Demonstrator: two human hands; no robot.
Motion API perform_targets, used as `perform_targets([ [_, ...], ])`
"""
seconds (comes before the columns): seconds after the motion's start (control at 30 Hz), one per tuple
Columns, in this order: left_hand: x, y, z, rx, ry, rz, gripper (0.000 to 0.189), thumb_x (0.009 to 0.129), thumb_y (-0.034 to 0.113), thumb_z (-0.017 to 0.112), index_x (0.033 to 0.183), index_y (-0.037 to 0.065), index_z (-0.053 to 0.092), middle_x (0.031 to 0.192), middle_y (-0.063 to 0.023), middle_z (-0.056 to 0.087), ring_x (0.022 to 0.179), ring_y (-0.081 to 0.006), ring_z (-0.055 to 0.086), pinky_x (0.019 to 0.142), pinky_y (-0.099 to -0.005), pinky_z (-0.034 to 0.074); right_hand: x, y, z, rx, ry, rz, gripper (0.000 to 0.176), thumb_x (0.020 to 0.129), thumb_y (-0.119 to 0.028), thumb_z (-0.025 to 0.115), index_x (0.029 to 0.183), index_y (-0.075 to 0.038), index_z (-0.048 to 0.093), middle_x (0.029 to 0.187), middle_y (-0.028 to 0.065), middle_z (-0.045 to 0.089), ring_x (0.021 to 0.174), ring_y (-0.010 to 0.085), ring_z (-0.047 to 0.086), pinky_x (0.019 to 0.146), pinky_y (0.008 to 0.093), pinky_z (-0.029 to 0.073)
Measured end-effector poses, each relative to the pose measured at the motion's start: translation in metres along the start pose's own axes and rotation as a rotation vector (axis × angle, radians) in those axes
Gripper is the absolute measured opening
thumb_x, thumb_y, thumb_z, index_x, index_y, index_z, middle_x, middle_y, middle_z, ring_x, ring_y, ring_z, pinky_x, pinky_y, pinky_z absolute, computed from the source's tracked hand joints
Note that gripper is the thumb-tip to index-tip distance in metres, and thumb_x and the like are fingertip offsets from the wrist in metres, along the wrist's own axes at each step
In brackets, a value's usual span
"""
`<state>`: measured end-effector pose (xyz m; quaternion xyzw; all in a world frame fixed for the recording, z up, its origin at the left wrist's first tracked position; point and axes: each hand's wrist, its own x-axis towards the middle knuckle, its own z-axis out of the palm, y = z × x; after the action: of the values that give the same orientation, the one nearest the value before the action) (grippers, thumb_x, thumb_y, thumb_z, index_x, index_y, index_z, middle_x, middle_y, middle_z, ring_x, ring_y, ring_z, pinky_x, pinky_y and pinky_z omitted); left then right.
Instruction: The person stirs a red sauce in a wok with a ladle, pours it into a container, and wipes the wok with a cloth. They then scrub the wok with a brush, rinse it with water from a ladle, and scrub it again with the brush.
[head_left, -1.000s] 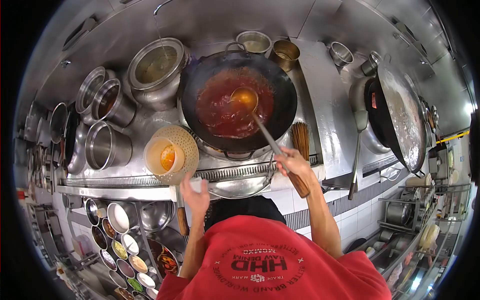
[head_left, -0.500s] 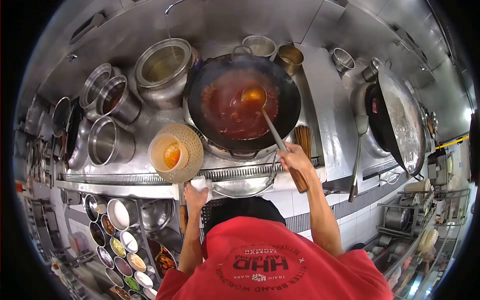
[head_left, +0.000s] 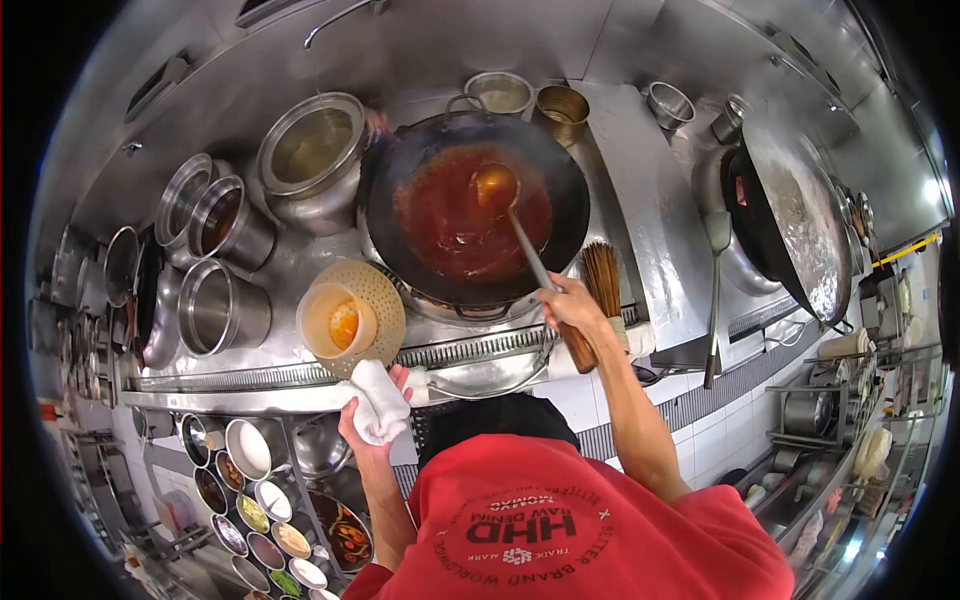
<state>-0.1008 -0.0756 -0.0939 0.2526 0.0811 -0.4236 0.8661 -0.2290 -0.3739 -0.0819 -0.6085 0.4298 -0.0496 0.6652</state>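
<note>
In the head view a black wok (head_left: 570, 190) holds a dark red, steaming liquid (head_left: 430, 215). My right hand (head_left: 570, 305) is closed round the handle of a long ladle (head_left: 530, 245), whose bowl sits in the liquid with orange fluid inside. My left hand (head_left: 375, 425) holds a folded white cloth (head_left: 378, 400), fingers round its sides, at the front edge of the stove. Just beyond the cloth, a plastic container (head_left: 312, 318) with orange contents rests on a round perforated strainer (head_left: 388, 290).
Several steel pots (head_left: 245, 240) stand on the left. A bamboo brush (head_left: 601, 280) lies right of the wok. Farther right are a spatula (head_left: 716, 260) and a second wok (head_left: 800, 220). Ingredient bowls (head_left: 248, 448) sit at lower left.
My left hand has turned and lifted the white cloth, which now shows more fully above the counter edge. My right hand still grips the ladle. The view has shifted slightly.
</note>
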Motion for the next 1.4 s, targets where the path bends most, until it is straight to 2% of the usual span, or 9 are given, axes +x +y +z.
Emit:
perform_targets([
  [0.17,0.006,-0.006,0.018,-0.042,-0.185,-0.094,0.065,0.074,0.036,0.058,0.125,-0.001,0.038,0.104,-0.0179,0.047,0.086,-0.0240,0.048,0.073,-0.0359,0.042,-0.024,0.013,0.014,0.505,-0.122,0.232,0.032,0.084,-0.007,0.055,0.115,0.001,0.050,0.058,-0.0008,0.045,0.045,0.0081,0.044,0.039,0.0216,0.036],
  [0.23,0.005,-0.006,0.003,0.066,-0.203,-0.082,0.064,0.076,0.038,0.058,0.124,-0.001,0.039,0.100,-0.0162,0.049,0.080,-0.0229,0.048,0.068,-0.0341,0.042,-0.036,0.018,-0.009,0.461,-0.164,0.223,0.033,0.084,-0.008,0.055,0.116,0.002,0.049,0.058,-0.0002,0.046,0.045,0.0085,0.044,0.039,0.0224,0.037],
  [0.33,0.000,-0.003,0.013,0.094,0.022,-0.060,0.062,0.079,0.040,0.058,0.122,0.000,0.041,0.097,-0.0156,0.052,0.081,-0.0239,0.050,0.068,-0.0363,0.044,-0.025,0.016,-0.026,0.221,-0.166,0.151,0.037,0.084,-0.010,0.056,0.118,0.002,0.049,0.059,0.0012,0.048,0.045,0.0093,0.045,0.039,0.0236,0.037],
  [0.47,0.006,-0.006,0.011,0.086,0.041,-0.090,0.059,0.081,0.041,0.055,0.121,0.000,0.043,0.097,-0.0158,0.054,0.085,-0.0260,0.052,0.070,-0.0394,0.046,-0.002,0.002,-0.001,-0.008,0.009,0.088,0.043,0.082,-0.012,0.059,0.121,0.003,0.048,0.061,0.0029,0.051,0.046,0.0100,0.047,0.039,0.0247,0.037],
  [0.57,0.013,-0.010,0.023,0.063,0.040,-0.081,0.056,0.082,0.039,0.055,0.121,0.001,0.044,0.099,-0.0182,0.054,0.090,-0.0293,0.054,0.076,-0.0426,0.047,-0.018,0.009,0.009,0.367,-0.140,0.201,0.037,0.082,-0.008,0.058,0.116,0.002,0.050,0.059,0.0018,0.049,0.045,0.0086,0.045,0.037,0.0228,0.035],
  [0.73,0.001,-0.009,0.019,0.039,0.144,0.024,0.061,0.078,0.030,0.061,0.127,0.001,0.039,0.100,-0.0205,0.056,0.092,-0.0335,0.058,0.082,-0.0460,0.049,-0.044,0.017,-0.030,0.295,-0.119,0.198,0.029,0.082,-0.008,0.058,0.108,0.002,0.053,0.059,0.0016,0.049,0.043,0.0078,0.044,0.037,0.0218,0.033],
  [0.9,0.007,-0.002,0.011,0.120,-0.166,-0.097,0.068,0.077,0.027,0.062,0.134,0.007,0.032,0.098,-0.0186,0.056,0.087,-0.0287,0.059,0.074,-0.0407,0.052,-0.005,-0.001,-0.006,-0.067,-0.037,0.050,0.037,0.082,-0.009,0.058,0.116,0.003,0.050,0.060,0.0014,0.050,0.045,0.0078,0.045,0.038,0.0224,0.035],
  [1.1,0.008,-0.007,0.017,0.206,-0.030,-0.024,0.067,0.080,0.036,0.061,0.132,0.004,0.034,0.099,-0.0168,0.056,0.084,-0.0269,0.058,0.070,-0.0392,0.051,-0.033,0.025,0.004,0.536,-0.158,0.165,0.029,0.083,-0.009,0.058,0.109,0.002,0.051,0.061,0.0010,0.049,0.045,0.0083,0.045,0.038,0.0222,0.035],
  [1.4,0.000,-0.008,0.018,0.251,0.139,-0.032,0.052,0.081,0.034,0.060,0.117,-0.001,0.047,0.093,-0.0175,0.060,0.080,-0.0271,0.061,0.065,-0.0374,0.053,-0.016,0.024,0.009,0.478,-0.097,0.181,0.030,0.083,-0.010,0.059,0.110,0.001,0.050,0.063,0.0017,0.050,0.044,0.0084,0.043,0.038,0.0228,0.036],
])
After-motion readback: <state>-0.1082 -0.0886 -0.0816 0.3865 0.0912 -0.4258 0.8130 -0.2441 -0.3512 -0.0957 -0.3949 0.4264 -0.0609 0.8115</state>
